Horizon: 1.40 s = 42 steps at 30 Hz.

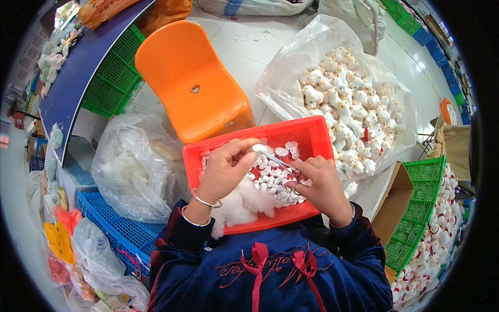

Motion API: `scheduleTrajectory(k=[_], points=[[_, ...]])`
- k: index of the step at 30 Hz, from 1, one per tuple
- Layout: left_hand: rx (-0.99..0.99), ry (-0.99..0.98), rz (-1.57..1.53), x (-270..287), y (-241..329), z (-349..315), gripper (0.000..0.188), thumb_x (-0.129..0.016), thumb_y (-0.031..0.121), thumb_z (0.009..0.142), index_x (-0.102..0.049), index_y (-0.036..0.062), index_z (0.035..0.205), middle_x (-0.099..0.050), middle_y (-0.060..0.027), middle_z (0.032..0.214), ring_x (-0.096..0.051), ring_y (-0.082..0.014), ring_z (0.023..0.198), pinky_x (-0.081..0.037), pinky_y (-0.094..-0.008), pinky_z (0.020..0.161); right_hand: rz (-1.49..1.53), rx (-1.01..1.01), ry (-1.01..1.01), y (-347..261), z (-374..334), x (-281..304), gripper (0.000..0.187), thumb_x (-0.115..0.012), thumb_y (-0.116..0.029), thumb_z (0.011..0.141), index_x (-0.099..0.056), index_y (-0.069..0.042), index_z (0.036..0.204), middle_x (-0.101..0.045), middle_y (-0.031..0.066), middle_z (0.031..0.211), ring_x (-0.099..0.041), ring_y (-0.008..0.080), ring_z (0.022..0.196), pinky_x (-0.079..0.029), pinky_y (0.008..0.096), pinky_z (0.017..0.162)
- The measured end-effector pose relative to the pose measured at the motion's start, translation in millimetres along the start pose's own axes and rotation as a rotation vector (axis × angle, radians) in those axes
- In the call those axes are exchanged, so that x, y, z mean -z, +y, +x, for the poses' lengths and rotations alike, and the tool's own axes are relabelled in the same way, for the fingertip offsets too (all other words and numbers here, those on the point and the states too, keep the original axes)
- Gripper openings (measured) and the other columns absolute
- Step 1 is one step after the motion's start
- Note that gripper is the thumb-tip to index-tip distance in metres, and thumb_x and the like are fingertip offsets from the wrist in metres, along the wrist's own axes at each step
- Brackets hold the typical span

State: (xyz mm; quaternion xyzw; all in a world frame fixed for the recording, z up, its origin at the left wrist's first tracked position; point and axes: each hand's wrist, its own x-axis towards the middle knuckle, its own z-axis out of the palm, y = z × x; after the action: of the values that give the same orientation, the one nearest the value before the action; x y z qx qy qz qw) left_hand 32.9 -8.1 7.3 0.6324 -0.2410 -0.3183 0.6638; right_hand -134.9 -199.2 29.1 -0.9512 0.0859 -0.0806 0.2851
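Observation:
My left hand (227, 165) is closed, pinching a small white fabric piece (262, 148) above the red tray (234, 140). My right hand (319, 184) grips the handles of a pair of metal forceps (278, 162), whose tips reach the white piece between my left fingers. Below my hands, several small white plush pieces (275, 179) lie loose in the tray. A fluffy heap of white stuffing (244, 204) spills over the tray's near left side, beneath my left wrist. My left fingertips partly cover the small piece, so its exact shape is hidden.
An orange plastic chair (189, 83) stands just beyond the tray. To its right, a clear bag (291, 62) holds many white plush figures (343, 104). Left are a bag of stuffing (130, 161) and a blue crate (112, 223); right, a cardboard box (392, 205) and green crate (421, 208).

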Motion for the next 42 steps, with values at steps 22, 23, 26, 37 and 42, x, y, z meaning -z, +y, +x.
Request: scheduleTrajectory(k=[22,23,26,37,42], points=[[0.087,-0.014,-0.246,-4.0,-5.1,2.3,0.010,-0.064,0.002,0.099,-0.070,-0.0020,0.105,-0.070,-0.0067,0.085,-0.062,-0.0080,0.064,-0.053,-0.0224,0.058,-0.060,0.062,-0.134,-0.5,10.5,36.9,0.063,-0.090,-0.030,0.070,-0.067,-0.010,0.125,-0.063,0.0101,0.108,-0.058,0.0318,0.107,-0.044,0.0428,0.092],[0.078,-0.006,-0.248,-3.5,-5.7,2.2,0.010,-0.063,0.002,0.099,-0.070,-0.0020,0.105,-0.070,-0.0068,0.085,-0.062,-0.0081,0.064,-0.053,-0.0225,0.058,-0.093,0.064,-0.143,0.4,10.2,36.9,0.060,-0.090,-0.030,0.071,-0.068,-0.011,0.124,-0.063,0.0091,0.106,-0.058,0.0307,0.105,-0.044,0.0423,0.090],[0.116,0.028,-0.263,-3.6,1.0,1.3,0.010,-0.063,0.003,0.099,-0.070,-0.0024,0.105,-0.070,-0.0069,0.085,-0.062,-0.0083,0.064,-0.054,-0.0227,0.058,-0.138,0.040,-0.193,1.7,8.0,39.1,0.051,-0.086,-0.030,0.075,-0.071,-0.014,0.120,-0.064,0.0066,0.098,-0.060,0.0276,0.098,-0.042,0.0413,0.083],[0.064,0.086,-0.180,2.2,9.2,-2.9,0.010,-0.063,0.005,0.101,-0.069,-0.0015,0.102,-0.068,-0.0059,0.079,-0.061,-0.0084,0.060,-0.051,-0.0220,0.056,-0.132,0.100,-0.236,4.6,4.4,54.8,0.038,-0.082,-0.030,0.080,-0.073,-0.013,0.114,-0.065,0.0049,0.088,-0.063,0.0254,0.090,-0.041,0.0401,0.078],[0.113,0.091,-0.196,-3.9,9.8,-3.1,0.010,-0.064,0.006,0.101,-0.070,-0.0014,0.103,-0.068,-0.0056,0.079,-0.059,-0.0081,0.059,-0.050,-0.0221,0.056,-0.101,0.113,-0.200,-4.0,9.1,58.5,0.039,-0.083,-0.030,0.079,-0.073,-0.013,0.113,-0.066,0.0049,0.089,-0.062,0.0253,0.090,-0.041,0.0399,0.077]])
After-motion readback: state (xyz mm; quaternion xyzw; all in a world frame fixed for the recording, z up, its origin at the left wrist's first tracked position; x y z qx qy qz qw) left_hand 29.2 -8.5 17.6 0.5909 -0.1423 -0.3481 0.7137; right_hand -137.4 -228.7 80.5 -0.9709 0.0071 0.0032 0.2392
